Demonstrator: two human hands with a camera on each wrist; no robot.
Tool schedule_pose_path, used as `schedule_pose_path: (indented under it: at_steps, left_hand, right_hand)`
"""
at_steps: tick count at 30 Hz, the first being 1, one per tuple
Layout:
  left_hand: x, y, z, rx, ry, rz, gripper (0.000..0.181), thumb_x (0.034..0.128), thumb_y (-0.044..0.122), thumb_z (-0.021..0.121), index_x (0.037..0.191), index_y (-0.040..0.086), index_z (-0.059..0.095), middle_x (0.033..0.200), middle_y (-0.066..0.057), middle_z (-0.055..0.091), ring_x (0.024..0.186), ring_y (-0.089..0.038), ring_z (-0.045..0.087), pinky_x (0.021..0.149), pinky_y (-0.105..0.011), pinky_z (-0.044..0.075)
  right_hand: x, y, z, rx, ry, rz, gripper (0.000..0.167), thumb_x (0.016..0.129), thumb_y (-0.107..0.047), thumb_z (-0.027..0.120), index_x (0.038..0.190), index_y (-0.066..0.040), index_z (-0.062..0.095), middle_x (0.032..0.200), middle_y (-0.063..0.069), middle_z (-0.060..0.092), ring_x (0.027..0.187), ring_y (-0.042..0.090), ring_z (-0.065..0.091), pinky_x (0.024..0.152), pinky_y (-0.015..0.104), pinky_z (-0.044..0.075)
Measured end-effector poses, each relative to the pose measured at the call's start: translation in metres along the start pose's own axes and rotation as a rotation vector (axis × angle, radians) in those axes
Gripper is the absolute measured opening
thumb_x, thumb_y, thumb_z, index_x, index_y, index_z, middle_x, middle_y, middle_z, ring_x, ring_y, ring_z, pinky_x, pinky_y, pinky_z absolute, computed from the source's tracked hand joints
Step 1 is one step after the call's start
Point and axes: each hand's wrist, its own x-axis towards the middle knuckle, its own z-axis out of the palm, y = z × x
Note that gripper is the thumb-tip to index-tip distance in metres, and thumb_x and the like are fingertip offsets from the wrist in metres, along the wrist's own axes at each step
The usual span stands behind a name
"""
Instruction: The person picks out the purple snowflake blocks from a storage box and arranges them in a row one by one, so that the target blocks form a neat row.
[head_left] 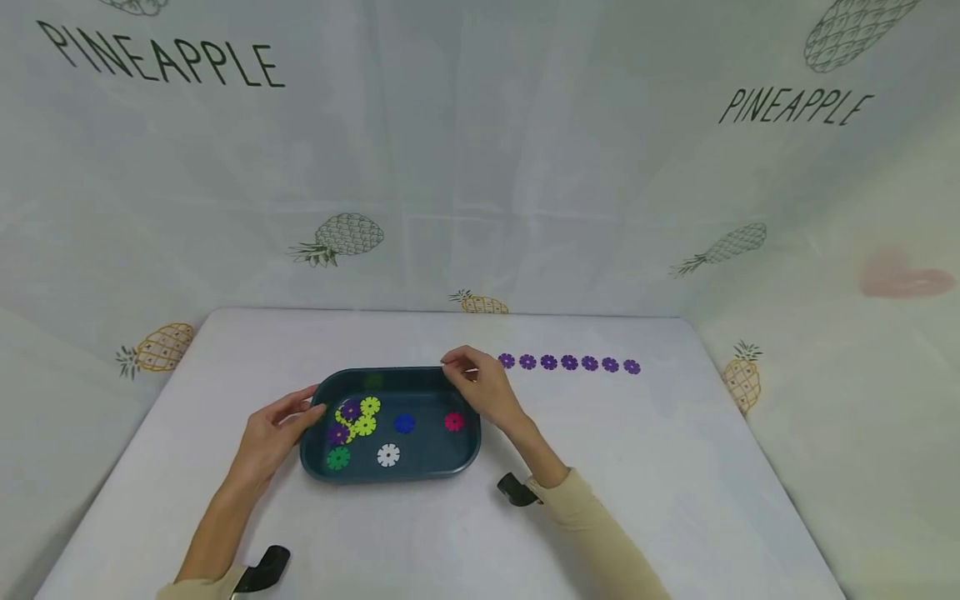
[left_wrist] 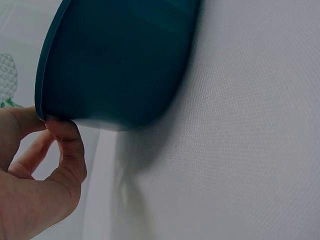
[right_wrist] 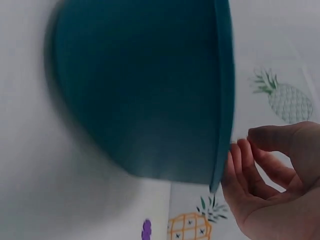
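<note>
A dark teal oval tray (head_left: 431,467) stands on the white table. Its left end is gripped by my left hand (head_left: 273,433), thumb over the rim and fingers outside, as the left wrist view also shows. At the far right corner of the tray is my right hand (head_left: 486,390); in the right wrist view the fingertips (right_wrist: 242,147) are at the rim and the thumb is apart from it, nothing visible between them. Inside the tray lie flower-shaped discs: a white disc (head_left: 388,455), a green disc (head_left: 338,458), a blue disc (head_left: 405,423), a red disc (head_left: 453,422) and overlapping yellow and purple ones.
Several purple flower discs (head_left: 569,362) form a straight row on the table (head_left: 637,492), right of the tray. A pineapple-print cloth (head_left: 487,167) hangs behind and at the sides. Black wrist mounts (head_left: 517,489) show near both sleeves.
</note>
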Motion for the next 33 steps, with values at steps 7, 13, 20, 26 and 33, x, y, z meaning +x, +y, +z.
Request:
schedule_pose_path:
  at_steps: [7,13,20,26,33]
  left_hand:
    - [0.001,0.003,0.001,-0.004,0.001,0.009,0.067,0.0995,0.048,0.065,0.152,0.010,0.050,0.131,-0.011,0.051,0.100,-0.006,0.055,0.081,-0.014,0.050]
    - [0.000,0.003,0.001,-0.005,0.004,0.000,0.067,0.0996,0.048,0.066,0.152,0.010,0.050,0.132,-0.012,0.051,0.100,-0.004,0.056,0.082,-0.013,0.050]
    - [0.000,0.001,0.002,-0.013,0.011,-0.001,0.067,0.0988,0.048,0.067,0.152,0.010,0.051,0.129,-0.011,0.052,0.098,-0.004,0.056,0.080,-0.014,0.050]
    - [0.001,0.002,0.002,-0.022,0.005,0.024,0.065,0.0989,0.047,0.067,0.151,0.010,0.052,0.122,-0.007,0.052,0.096,-0.003,0.057,0.078,-0.018,0.050]
    - [0.000,0.001,0.001,-0.008,0.001,0.007,0.067,0.0987,0.049,0.066,0.152,0.011,0.051,0.127,-0.008,0.051,0.098,-0.002,0.056,0.079,-0.016,0.050]
  right_hand:
    - [0.002,-0.010,0.030,0.035,-0.094,-0.079,0.018,0.101,-0.005,0.065,0.116,0.003,0.068,0.103,0.012,0.069,0.093,0.021,0.066,0.085,0.027,0.056]
    - [0.003,-0.020,0.054,0.014,-0.176,-0.111,0.023,0.100,-0.004,0.066,0.121,0.005,0.066,0.111,0.016,0.068,0.098,0.024,0.067,0.088,0.026,0.055]
    - [0.006,-0.029,0.079,0.017,-0.255,-0.119,0.024,0.100,-0.003,0.064,0.123,0.005,0.066,0.116,0.018,0.066,0.102,0.021,0.066,0.089,0.022,0.053]
    - [0.009,-0.025,0.092,-0.067,-0.271,-0.127,0.025,0.101,-0.004,0.064,0.124,0.004,0.067,0.115,0.018,0.065,0.100,0.020,0.066,0.087,0.019,0.052]
    - [0.006,-0.022,0.101,-0.245,-0.311,-0.206,0.029,0.102,-0.010,0.065,0.129,0.000,0.066,0.125,0.014,0.063,0.116,0.024,0.058,0.101,0.027,0.047]
